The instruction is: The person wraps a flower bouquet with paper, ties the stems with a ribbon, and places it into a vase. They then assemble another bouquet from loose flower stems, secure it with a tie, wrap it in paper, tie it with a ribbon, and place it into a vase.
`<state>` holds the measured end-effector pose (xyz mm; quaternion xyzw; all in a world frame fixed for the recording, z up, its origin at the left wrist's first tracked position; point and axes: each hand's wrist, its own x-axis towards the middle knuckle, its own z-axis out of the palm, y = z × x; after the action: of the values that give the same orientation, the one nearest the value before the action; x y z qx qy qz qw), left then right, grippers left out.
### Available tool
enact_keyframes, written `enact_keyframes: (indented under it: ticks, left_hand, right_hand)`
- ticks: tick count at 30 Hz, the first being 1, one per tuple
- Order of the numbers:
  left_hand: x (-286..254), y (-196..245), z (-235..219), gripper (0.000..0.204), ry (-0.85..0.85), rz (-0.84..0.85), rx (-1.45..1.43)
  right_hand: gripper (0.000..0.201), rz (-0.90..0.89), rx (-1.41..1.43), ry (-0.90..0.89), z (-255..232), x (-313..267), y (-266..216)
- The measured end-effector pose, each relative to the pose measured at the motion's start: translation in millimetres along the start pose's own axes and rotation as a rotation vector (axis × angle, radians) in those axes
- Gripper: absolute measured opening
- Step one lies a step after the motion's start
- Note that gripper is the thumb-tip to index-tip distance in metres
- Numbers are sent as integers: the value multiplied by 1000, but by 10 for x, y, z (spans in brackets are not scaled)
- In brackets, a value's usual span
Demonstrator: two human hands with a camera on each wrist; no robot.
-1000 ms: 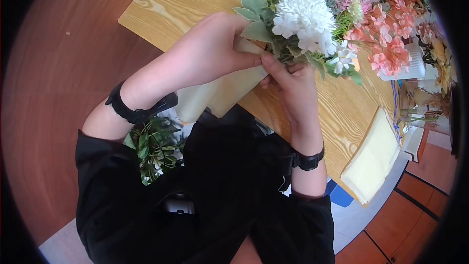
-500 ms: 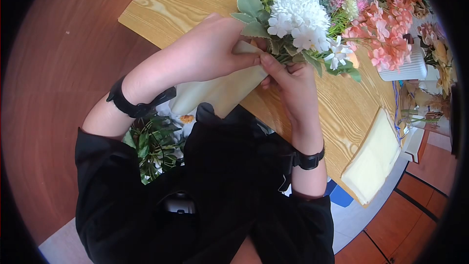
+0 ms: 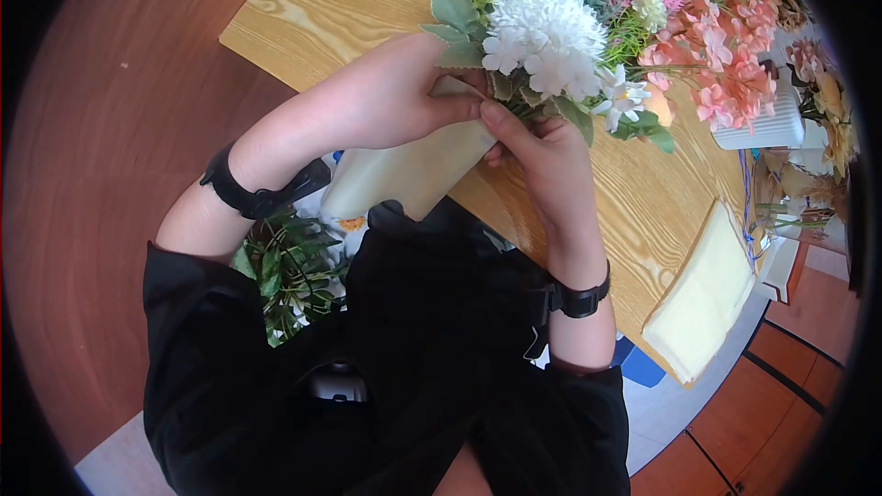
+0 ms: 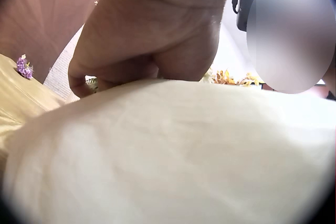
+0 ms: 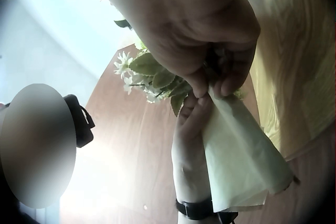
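Note:
In the head view, a bouquet of artificial flowers (image 3: 547, 28) with white blooms and green leaves leans over the table, its stems gathered at both hands. Cream wrapping paper (image 3: 404, 170) hangs below the flowers, rolled round the stem end. My left hand (image 3: 400, 96) grips the bouquet by its neck, thumb over the paper, other fingers mostly hidden behind. Meeting it thumb to thumb, my right hand (image 3: 547, 156) pinches the paper's upper edge beside the stems. In the right wrist view the paper (image 5: 236, 150) narrows up to these fingers. Pale paper (image 4: 173, 150) fills the left wrist view's lower part.
A folded cream cloth or paper stack (image 3: 703, 294) lies at the right table edge. Coral flowers (image 3: 721, 64) stand by a white ribbed container (image 3: 763, 124) at the far right. Green foliage (image 3: 289, 276) sits below the left forearm, off the wooden table (image 3: 312, 9).
The bouquet has shifted a little to the left, and both hands have moved slightly with it. The paper's lower end has swung and drawn together. Both hands keep their hold.

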<state>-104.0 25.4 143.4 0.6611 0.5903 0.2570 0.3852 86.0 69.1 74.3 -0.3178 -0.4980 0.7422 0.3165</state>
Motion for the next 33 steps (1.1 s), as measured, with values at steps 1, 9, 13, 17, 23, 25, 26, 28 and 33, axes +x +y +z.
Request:
enact_keyframes:
  ticks: [1,9,13,17,23,25,26,28,33]
  left_hand:
    - [3,-7,2,40,-12,3,-14]
    - [14,-92,-11,43,-93,-24,-137]
    - [8,-81,-42,44,-142,-67,-234]
    - [3,-67,-29,30,-113,-30,-349]
    - [4,-76,-13,32,-103,9,-341]
    - [23,-120,-34,39,-118,-6,-346]
    - [29,-130,-39,47,-133,-20,-351]
    - [29,-116,-39,47,-126,-18,-298]
    - [31,-64,-51,47,-136,-58,-172]
  right_hand:
    - [21,-6,-1,-2,1,3,2]
    - [22,7,-33,-27,-29,17,11]
    - [22,19,-45,-34,-23,15,12]
    - [21,-14,-7,-48,5,14,-20]
    - [18,-15,-31,-28,-34,35,28]
    - [17,-22,-19,-16,-31,33,33]
    - [17,-22,-20,-16,-36,32,35]
    - [18,-13,-13,-33,-44,35,36]
    - [18,7,2,-29,-36,11,-8]
